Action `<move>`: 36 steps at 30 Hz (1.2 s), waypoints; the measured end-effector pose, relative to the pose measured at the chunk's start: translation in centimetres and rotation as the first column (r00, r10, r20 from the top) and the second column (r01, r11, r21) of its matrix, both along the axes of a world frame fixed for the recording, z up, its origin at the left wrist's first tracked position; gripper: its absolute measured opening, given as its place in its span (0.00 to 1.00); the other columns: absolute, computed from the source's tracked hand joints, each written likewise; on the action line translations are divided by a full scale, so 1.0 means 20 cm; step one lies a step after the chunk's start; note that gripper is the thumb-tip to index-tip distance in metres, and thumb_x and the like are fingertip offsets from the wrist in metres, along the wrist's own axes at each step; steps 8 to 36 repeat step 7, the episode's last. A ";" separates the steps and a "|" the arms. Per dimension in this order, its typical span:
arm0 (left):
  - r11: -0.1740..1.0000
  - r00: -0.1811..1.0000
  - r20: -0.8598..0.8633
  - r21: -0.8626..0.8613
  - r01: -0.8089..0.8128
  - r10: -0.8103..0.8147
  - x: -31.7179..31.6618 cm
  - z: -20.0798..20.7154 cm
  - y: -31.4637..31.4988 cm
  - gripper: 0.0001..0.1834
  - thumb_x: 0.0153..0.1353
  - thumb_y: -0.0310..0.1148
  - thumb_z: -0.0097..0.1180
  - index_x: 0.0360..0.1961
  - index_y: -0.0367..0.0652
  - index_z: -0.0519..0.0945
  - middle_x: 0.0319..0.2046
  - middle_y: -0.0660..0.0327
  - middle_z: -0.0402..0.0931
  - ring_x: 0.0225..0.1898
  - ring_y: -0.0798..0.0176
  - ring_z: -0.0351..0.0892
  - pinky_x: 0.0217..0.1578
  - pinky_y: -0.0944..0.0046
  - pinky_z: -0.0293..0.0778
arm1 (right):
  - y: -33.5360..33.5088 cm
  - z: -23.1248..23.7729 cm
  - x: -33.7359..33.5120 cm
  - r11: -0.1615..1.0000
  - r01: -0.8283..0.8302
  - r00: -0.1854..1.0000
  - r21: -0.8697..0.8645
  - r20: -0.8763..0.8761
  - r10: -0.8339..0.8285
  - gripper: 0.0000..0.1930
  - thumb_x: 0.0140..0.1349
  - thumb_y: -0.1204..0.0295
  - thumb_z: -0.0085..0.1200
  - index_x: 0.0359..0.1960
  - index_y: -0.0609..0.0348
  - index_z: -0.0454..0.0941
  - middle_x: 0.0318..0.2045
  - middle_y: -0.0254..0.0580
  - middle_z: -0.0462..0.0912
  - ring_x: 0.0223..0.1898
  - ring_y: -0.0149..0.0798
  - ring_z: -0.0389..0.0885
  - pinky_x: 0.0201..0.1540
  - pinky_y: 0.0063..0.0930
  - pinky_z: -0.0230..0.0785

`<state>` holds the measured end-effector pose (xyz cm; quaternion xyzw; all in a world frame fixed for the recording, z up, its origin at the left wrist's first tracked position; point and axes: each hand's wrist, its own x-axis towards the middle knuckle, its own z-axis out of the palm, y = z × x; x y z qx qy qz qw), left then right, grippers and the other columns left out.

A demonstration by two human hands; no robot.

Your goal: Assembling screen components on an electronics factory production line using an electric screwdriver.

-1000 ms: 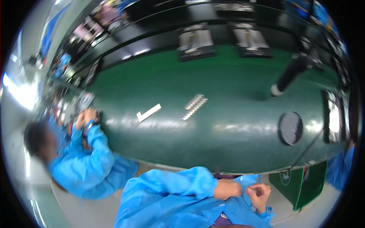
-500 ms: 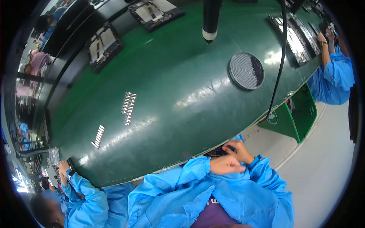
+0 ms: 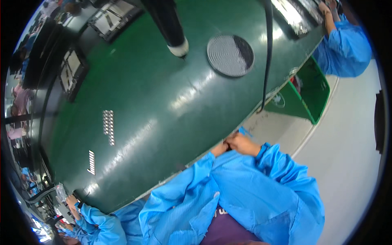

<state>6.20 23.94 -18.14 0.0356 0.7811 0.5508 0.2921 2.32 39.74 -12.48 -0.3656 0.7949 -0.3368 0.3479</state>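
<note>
My hands meet at the near table edge, just in front of my blue jacket. The fingers of my right hand (image 3: 244,144) are curled in against the left, and whatever they hold is hidden. Most of my left hand (image 3: 221,148) shows only as wrist and back, with its fingers covered by the right. A small blue piece (image 3: 245,131) pokes out just beyond the right hand; its kind is unclear. Over the green table (image 3: 155,102) hangs a black electric screwdriver (image 3: 178,49) with a pale collar. Beyond my hands lies a round grey ridged tray (image 3: 228,57) partly covered by dark small bits.
Small metallic parts (image 3: 108,127) lie in rows at the left, near a shorter row of pale strips (image 3: 92,162). Framed device panels (image 3: 72,74) line the far side. A black cable (image 3: 268,57) hangs at right above a green bin (image 3: 306,96). Co-workers (image 3: 343,45) sit at both sides.
My left hand has turned from lying across my front to meeting the right at the table edge. The view has shifted, so table things appear further left.
</note>
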 end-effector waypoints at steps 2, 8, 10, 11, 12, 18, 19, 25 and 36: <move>0.986 0.999 -0.017 -0.164 -0.029 0.027 0.03 -0.02 0.02 0.18 0.45 0.34 0.56 0.38 0.36 0.78 0.31 0.42 0.77 0.37 0.51 0.78 0.40 0.55 0.71 | 0.04 0.03 0.01 0.946 0.132 0.990 -0.295 -0.005 -0.140 0.16 0.44 0.83 0.46 0.38 0.70 0.76 0.41 0.56 0.78 0.41 0.55 0.78 0.44 0.39 0.71; 0.968 0.981 0.097 -0.205 -0.147 0.169 0.25 -0.67 -0.17 0.21 0.51 0.45 0.58 0.40 0.40 0.79 0.33 0.43 0.78 0.35 0.51 0.78 0.40 0.53 0.70 | 0.07 -0.06 0.06 0.957 0.147 0.984 -0.250 -0.058 -0.167 0.16 0.39 0.88 0.46 0.32 0.70 0.79 0.43 0.59 0.77 0.45 0.54 0.78 0.48 0.37 0.72; 0.968 0.981 0.097 -0.205 -0.147 0.169 0.25 -0.67 -0.17 0.21 0.51 0.45 0.58 0.40 0.40 0.79 0.33 0.43 0.78 0.35 0.51 0.78 0.40 0.53 0.70 | 0.07 -0.06 0.06 0.957 0.147 0.984 -0.250 -0.058 -0.167 0.16 0.39 0.88 0.46 0.32 0.70 0.79 0.43 0.59 0.77 0.45 0.54 0.78 0.48 0.37 0.72; 0.968 0.981 0.097 -0.205 -0.147 0.169 0.25 -0.67 -0.17 0.21 0.51 0.45 0.58 0.40 0.40 0.79 0.33 0.43 0.78 0.35 0.51 0.78 0.40 0.53 0.70 | 0.07 -0.06 0.06 0.957 0.147 0.984 -0.250 -0.058 -0.167 0.16 0.39 0.88 0.46 0.32 0.70 0.79 0.43 0.59 0.77 0.45 0.54 0.78 0.48 0.37 0.72; 0.968 0.981 0.097 -0.205 -0.147 0.169 0.25 -0.67 -0.17 0.21 0.51 0.45 0.58 0.40 0.40 0.79 0.33 0.43 0.78 0.35 0.51 0.78 0.40 0.53 0.70 | 0.07 -0.06 0.06 0.957 0.147 0.984 -0.250 -0.058 -0.167 0.16 0.39 0.88 0.46 0.32 0.70 0.79 0.43 0.59 0.77 0.45 0.54 0.78 0.48 0.37 0.72; 0.968 0.981 0.097 -0.205 -0.147 0.169 0.25 -0.67 -0.17 0.21 0.51 0.45 0.58 0.40 0.40 0.79 0.33 0.43 0.78 0.35 0.51 0.78 0.40 0.53 0.70 | 0.07 -0.06 0.06 0.957 0.147 0.984 -0.250 -0.058 -0.167 0.16 0.39 0.88 0.46 0.32 0.70 0.79 0.43 0.59 0.77 0.45 0.54 0.78 0.48 0.37 0.72; 0.968 0.981 0.097 -0.205 -0.147 0.169 0.25 -0.67 -0.17 0.21 0.51 0.45 0.58 0.40 0.40 0.79 0.33 0.43 0.78 0.35 0.51 0.78 0.40 0.53 0.70 | 0.07 -0.06 0.06 0.957 0.147 0.984 -0.250 -0.058 -0.167 0.16 0.39 0.88 0.46 0.32 0.70 0.79 0.43 0.59 0.77 0.45 0.54 0.78 0.48 0.37 0.72; 0.968 0.981 0.097 -0.205 -0.147 0.169 0.25 -0.67 -0.17 0.21 0.51 0.45 0.58 0.40 0.40 0.79 0.33 0.43 0.78 0.35 0.51 0.78 0.40 0.53 0.70 | 0.07 -0.06 0.06 0.957 0.147 0.984 -0.250 -0.058 -0.167 0.16 0.39 0.88 0.46 0.32 0.70 0.79 0.43 0.59 0.77 0.45 0.54 0.78 0.48 0.37 0.72; 0.968 0.981 0.097 -0.205 -0.147 0.169 0.25 -0.67 -0.17 0.21 0.51 0.45 0.58 0.40 0.40 0.79 0.33 0.43 0.78 0.35 0.51 0.78 0.40 0.53 0.70 | 0.07 -0.06 0.06 0.957 0.147 0.984 -0.250 -0.058 -0.167 0.16 0.39 0.88 0.46 0.32 0.70 0.79 0.43 0.59 0.77 0.45 0.54 0.78 0.48 0.37 0.72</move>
